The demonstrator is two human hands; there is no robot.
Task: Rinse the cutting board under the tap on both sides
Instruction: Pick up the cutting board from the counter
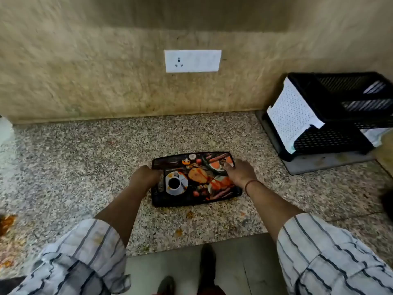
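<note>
- Cutting board (194,179) lies flat on the speckled granite tabletop (85,158), near the front edge, printed side up: coffee cup, fruit and sausage pictures on a dark ground.
- Left hand (146,175) sits at the board's 9 o'clock edge, fingers curled closed over that edge; grip on the board is evident, though the fingertips are hidden.
- Right hand (239,172) rests at the board's 2 o'clock corner, fingers spread and laid on the top face and rim; cannot tell whether they clamp the edge or only press on it.
- Thread band (252,185) circles the right wrist; both forearms emerge from rolled striped sleeves (331,254).
- Black slatted rack (340,116) stands at 2 o'clock from the board, well apart, against the wall, on a grey mat; a white dotted cloth (292,116) hangs over its left end.
- White socket plate (192,61) is on the wall at 12 o'clock from the board.
- Orange food scraps (7,223) lie on the tabletop at 8 o'clock, well apart from the board; smaller bits lie just in front of it.
- Image is motion-blurred.
</note>
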